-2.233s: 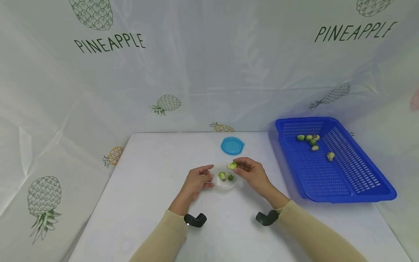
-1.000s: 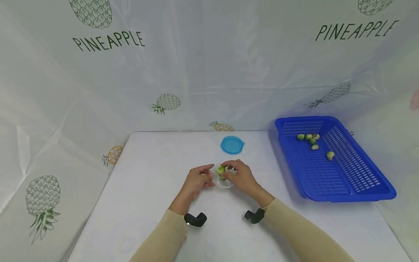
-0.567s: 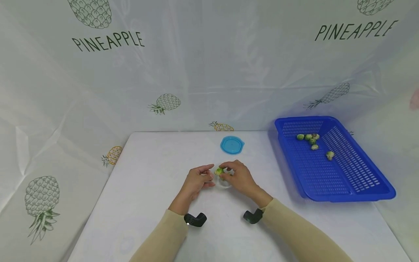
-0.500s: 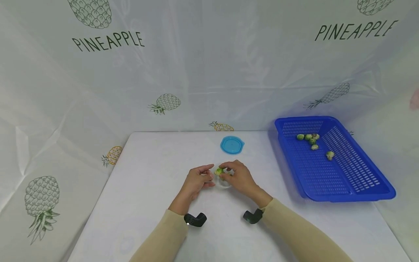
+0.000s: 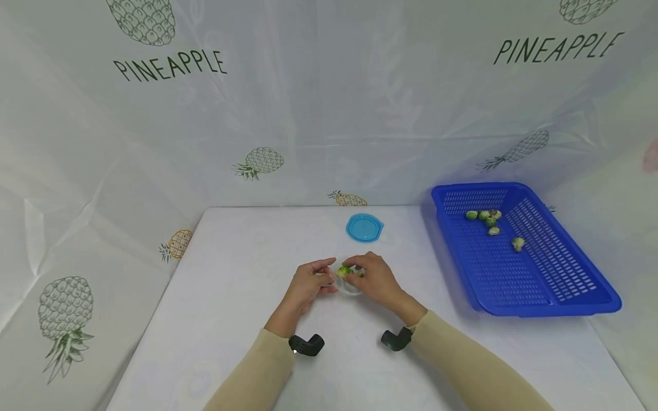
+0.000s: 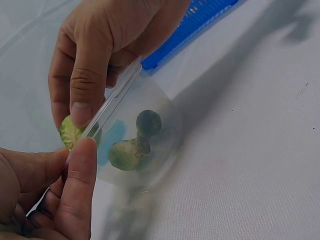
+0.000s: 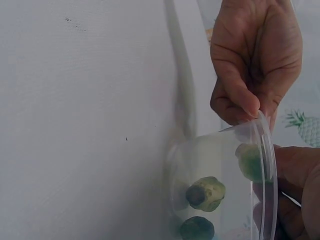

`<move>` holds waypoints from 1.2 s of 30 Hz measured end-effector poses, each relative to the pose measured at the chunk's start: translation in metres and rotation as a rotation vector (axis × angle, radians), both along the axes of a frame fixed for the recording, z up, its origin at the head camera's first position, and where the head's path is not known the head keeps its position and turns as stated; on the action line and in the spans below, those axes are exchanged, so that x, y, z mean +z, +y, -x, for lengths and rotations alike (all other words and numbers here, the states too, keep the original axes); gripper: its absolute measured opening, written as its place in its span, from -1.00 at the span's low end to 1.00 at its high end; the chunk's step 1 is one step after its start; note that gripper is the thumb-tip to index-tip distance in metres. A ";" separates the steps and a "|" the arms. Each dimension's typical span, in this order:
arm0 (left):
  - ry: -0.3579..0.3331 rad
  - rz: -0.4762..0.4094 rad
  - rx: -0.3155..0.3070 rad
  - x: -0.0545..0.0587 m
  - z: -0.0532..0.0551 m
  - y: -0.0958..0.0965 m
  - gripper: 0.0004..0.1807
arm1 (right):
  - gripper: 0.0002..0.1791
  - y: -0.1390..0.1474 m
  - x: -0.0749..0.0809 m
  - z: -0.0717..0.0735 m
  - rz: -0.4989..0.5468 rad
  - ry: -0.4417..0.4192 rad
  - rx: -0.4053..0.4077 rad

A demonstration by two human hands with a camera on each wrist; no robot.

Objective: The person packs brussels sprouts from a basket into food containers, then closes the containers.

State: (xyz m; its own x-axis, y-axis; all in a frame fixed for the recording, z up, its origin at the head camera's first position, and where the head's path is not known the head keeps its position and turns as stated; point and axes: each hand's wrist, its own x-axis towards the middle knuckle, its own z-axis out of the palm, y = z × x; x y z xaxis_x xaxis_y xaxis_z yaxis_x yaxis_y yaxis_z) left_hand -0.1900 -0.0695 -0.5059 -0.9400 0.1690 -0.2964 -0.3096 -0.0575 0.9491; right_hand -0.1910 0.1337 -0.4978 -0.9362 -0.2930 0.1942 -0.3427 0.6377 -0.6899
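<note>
A clear round plastic tub (image 5: 351,291) stands on the white table between the hands. My left hand (image 5: 307,283) pinches its rim between thumb and fingers, plain in the left wrist view. My right hand (image 5: 379,281) holds a Brussels sprout (image 5: 343,272) by its fingertips at the tub's mouth, partly below the rim. Through the frosted wall two more sprouts show at the bottom, a paler one (image 6: 125,155) and a darker one (image 6: 149,123). In the head view the right fingers hide much of the tub's inside.
Behind the tub lies a blue round lid (image 5: 365,228). To the right is a large blue perforated basket (image 5: 514,279) with several sprouts (image 5: 490,222) near its far end and a single one (image 5: 518,244) apart. A pineapple-print sheet (image 5: 308,103) hangs behind the table.
Carrying the sprout, my right hand has moved left from the tub's far right side to over its mouth, then slightly down into it. The left hand stays at the rim.
</note>
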 end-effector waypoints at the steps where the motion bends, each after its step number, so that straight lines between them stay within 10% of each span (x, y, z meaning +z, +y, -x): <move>1: 0.001 0.000 0.001 0.000 0.000 0.000 -0.47 | -0.68 0.000 0.001 0.000 -0.003 0.001 0.004; 36: -0.010 0.009 0.006 0.000 0.000 0.000 -0.50 | -0.62 0.011 0.005 0.001 0.254 -0.094 -0.004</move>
State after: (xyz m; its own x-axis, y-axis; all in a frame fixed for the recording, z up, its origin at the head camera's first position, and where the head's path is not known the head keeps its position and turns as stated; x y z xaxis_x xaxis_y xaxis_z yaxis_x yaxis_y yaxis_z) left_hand -0.1900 -0.0692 -0.5061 -0.9381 0.1606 -0.3070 -0.3186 -0.0511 0.9465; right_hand -0.1924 0.1443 -0.4927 -0.9547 -0.2420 0.1733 -0.2674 0.4415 -0.8565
